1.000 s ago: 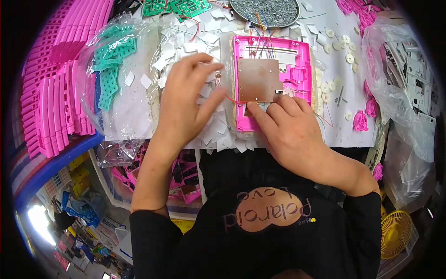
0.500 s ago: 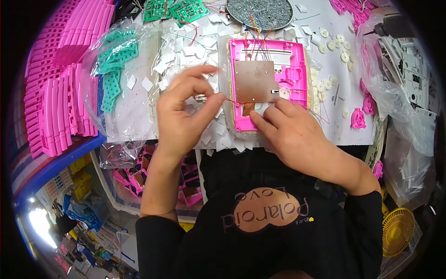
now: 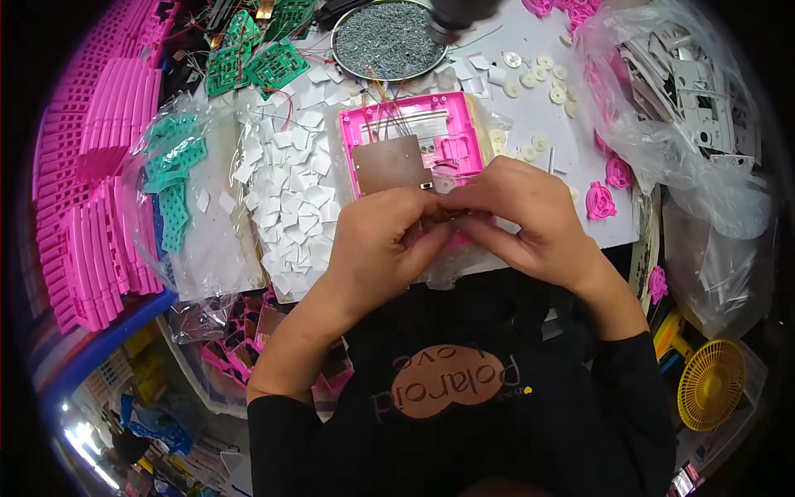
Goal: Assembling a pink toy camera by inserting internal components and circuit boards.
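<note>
A pink plastic housing (image 3: 474,137) lies in front of me with its inside facing up. On it sits a brown circuit board (image 3: 387,164), with thin coloured wires running from its far side. Over the near edge of the housing, my left hand (image 3: 383,236) and my right hand (image 3: 530,217) meet fingertip to fingertip. Both are closed in a pinch. Whatever lies between the fingers is hidden by them. The hands also cover the near part of the housing.
Loose white squares (image 3: 294,195) spread left of the housing. Beyond it stands a round tray of screws (image 3: 389,41), with green circuit boards (image 3: 277,66) beside it. White discs (image 3: 530,79) and pink parts (image 3: 599,200) lie right. Stacked pink pieces (image 3: 108,248) fill the far left.
My left hand, which pinched a small silver part with a red wire, has moved right to meet my right hand. My right fingers have lifted into a pinch. The whole view has shifted.
</note>
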Motion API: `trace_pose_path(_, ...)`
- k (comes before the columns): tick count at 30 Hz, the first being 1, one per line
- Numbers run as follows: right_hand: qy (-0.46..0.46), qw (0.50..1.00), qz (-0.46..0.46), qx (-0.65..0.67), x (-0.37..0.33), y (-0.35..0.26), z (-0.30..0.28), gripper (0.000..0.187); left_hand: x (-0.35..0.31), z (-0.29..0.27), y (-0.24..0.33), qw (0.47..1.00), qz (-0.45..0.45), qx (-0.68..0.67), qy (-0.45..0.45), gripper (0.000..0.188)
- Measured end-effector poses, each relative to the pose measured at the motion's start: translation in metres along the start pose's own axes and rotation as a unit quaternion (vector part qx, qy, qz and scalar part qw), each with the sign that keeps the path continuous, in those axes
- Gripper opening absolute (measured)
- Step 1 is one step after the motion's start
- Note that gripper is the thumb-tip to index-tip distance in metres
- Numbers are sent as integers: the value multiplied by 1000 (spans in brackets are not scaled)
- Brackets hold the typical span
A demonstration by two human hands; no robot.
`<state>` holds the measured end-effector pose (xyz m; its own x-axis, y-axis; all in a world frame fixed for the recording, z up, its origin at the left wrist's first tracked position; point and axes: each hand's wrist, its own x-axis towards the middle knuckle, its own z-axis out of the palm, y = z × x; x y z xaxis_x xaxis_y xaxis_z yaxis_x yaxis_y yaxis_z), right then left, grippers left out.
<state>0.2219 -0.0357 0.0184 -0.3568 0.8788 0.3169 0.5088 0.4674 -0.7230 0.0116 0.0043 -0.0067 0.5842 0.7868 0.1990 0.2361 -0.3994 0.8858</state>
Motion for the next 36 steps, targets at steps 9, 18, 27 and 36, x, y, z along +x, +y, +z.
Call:
trace_pose_path(9,-119,973,-30,-197,-12,-2,-10,21,-3,1,-1,998,16,62,-11,21)
trace_pose_path(18,-259,918,-39,-299,-12,-29,0,12,-45,-22,-9,950,90,296,-49,25)
trace_pose_path(27,-150,957,-136,-208,-23,13,7,13,-55,-25,-32,952,144,271,-21,23)
trace_pose_path(36,-46,980,-149,-124,-38,27,21,18,-52,-33,-31,943,152,287,-69,36)
